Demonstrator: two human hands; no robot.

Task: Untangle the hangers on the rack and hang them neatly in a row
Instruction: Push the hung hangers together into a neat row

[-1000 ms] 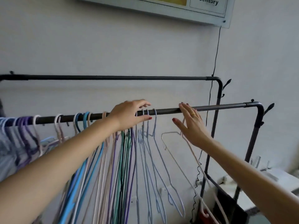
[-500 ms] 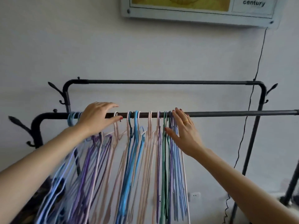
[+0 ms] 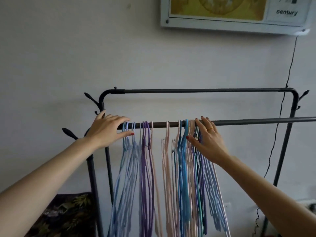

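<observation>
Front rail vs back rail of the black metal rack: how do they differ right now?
The front rail carries all the coloured wire hangers; the back rail carries none. The left hand and right hand rest at the front rail; neither touches the back rail, which sits higher. Both are dark horizontal metal tubes.

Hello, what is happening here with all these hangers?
A person is sorting coloured hangers on the front rail of a dark clothes rack. The left hand rests with straight fingers against the light blue hangers at the rail's left end. The right hand presses flat against the packed bunch of hangers on the right. Purple hangers and pink hangers hang between, with gaps. The back rail holds nothing.
</observation>
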